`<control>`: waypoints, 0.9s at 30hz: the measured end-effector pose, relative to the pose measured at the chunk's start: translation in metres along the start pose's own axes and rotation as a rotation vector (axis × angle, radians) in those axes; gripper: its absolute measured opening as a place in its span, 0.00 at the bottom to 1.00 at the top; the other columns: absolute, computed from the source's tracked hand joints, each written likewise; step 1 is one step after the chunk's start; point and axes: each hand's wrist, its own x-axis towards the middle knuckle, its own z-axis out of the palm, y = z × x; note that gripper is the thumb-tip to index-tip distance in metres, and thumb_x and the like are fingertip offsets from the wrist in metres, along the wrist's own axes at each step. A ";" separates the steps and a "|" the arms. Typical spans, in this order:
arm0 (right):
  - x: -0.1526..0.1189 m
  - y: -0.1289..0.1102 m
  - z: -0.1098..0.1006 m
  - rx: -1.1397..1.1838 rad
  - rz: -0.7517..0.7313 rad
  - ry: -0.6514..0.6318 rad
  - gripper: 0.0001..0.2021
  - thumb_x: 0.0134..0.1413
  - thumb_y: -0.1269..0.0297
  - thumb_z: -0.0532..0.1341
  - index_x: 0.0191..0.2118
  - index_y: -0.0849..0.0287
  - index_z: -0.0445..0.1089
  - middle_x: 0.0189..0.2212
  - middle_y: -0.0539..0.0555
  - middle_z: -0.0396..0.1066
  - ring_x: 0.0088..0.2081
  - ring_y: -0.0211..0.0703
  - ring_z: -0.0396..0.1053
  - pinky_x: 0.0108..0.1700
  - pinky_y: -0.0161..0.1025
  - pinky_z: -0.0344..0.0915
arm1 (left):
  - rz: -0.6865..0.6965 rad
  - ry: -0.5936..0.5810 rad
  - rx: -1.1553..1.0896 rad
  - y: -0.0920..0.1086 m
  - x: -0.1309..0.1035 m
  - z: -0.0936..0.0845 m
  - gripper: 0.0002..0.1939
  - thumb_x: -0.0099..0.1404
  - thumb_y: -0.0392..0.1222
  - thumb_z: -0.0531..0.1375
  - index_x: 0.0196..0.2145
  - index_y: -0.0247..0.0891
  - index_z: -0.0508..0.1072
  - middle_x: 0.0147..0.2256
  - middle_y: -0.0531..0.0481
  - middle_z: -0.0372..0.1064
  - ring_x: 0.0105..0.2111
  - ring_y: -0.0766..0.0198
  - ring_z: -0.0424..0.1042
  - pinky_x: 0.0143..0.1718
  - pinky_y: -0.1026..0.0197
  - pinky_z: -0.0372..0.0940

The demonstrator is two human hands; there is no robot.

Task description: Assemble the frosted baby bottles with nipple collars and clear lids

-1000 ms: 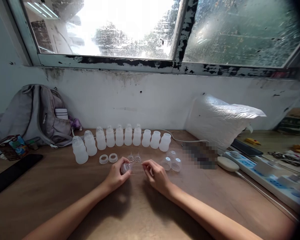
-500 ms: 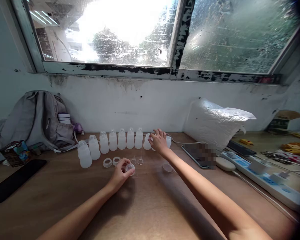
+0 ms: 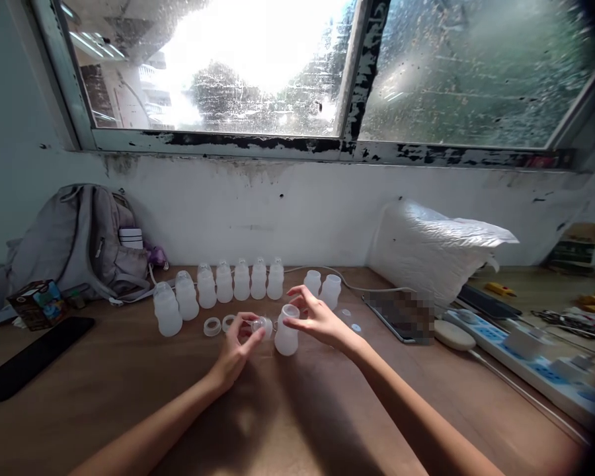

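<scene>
My left hand [image 3: 238, 347] pinches a white bottle collar with a clear nipple [image 3: 262, 325] between thumb and fingers. Just right of it, an open-topped frosted baby bottle [image 3: 286, 338] is upright, gripped near its neck by my right hand [image 3: 317, 320]. The thumb crosses the bottle's front; some fingers lie behind it. Two loose white rings [image 3: 211, 326] lie left of my left hand, one partly covered by it. Farther back, several capped baby bottles [image 3: 241, 281] form a row. Two uncapped bottles [image 3: 331, 291] stand beyond my right hand.
Small clear discs [image 3: 356, 328] lie right of my right hand, near a phone [image 3: 391, 317]. A power strip [image 3: 525, 350] and a silvery padded bag [image 3: 426, 244] are farther right. At left are a grey backpack [image 3: 84, 244], a small box [image 3: 39, 304] and a black slab [image 3: 39, 357].
My right hand has brought one uncapped bottle from the back row toward me, beside my left hand. The left hand still holds the collar, nearly in place.
</scene>
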 end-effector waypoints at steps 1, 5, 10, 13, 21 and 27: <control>0.000 0.003 0.003 0.036 0.015 -0.044 0.23 0.39 0.59 0.62 0.44 0.57 0.57 0.33 0.51 0.66 0.34 0.39 0.63 0.36 0.38 0.61 | 0.011 0.021 -0.018 0.005 0.003 0.000 0.12 0.57 0.46 0.55 0.37 0.37 0.62 0.35 0.50 0.65 0.34 0.65 0.65 0.36 0.63 0.60; 0.003 0.010 0.018 0.171 0.049 -0.190 0.25 0.36 0.59 0.64 0.44 0.59 0.61 0.35 0.53 0.66 0.36 0.42 0.64 0.37 0.40 0.61 | 0.038 -0.007 -0.012 0.029 0.024 0.002 0.12 0.58 0.48 0.55 0.35 0.37 0.62 0.33 0.51 0.64 0.34 0.66 0.66 0.35 0.65 0.61; 0.002 0.010 0.033 0.271 0.001 -0.196 0.29 0.34 0.63 0.65 0.48 0.59 0.61 0.41 0.54 0.66 0.43 0.48 0.62 0.42 0.43 0.59 | 0.050 -0.142 0.172 0.050 0.045 0.005 0.14 0.57 0.50 0.54 0.35 0.37 0.65 0.33 0.49 0.67 0.33 0.64 0.67 0.34 0.64 0.62; 0.001 0.008 0.033 0.260 0.029 -0.180 0.30 0.34 0.62 0.65 0.49 0.57 0.60 0.42 0.53 0.65 0.43 0.48 0.62 0.42 0.43 0.59 | 0.119 -0.148 0.320 0.060 0.046 0.002 0.13 0.57 0.50 0.54 0.33 0.38 0.67 0.32 0.50 0.68 0.33 0.64 0.67 0.35 0.63 0.62; -0.001 0.002 0.031 0.098 0.101 -0.062 0.25 0.33 0.53 0.64 0.39 0.58 0.59 0.29 0.49 0.65 0.32 0.41 0.63 0.31 0.37 0.59 | 0.133 -0.113 0.463 0.080 0.041 -0.015 0.15 0.56 0.54 0.54 0.32 0.40 0.68 0.30 0.52 0.71 0.31 0.64 0.69 0.33 0.64 0.61; -0.006 -0.009 0.021 0.020 -0.079 -0.086 0.23 0.39 0.51 0.62 0.42 0.56 0.60 0.28 0.48 0.64 0.29 0.37 0.62 0.29 0.33 0.58 | 0.096 -0.194 0.539 0.084 0.038 -0.019 0.18 0.56 0.56 0.51 0.31 0.39 0.68 0.26 0.53 0.72 0.24 0.66 0.67 0.25 0.66 0.57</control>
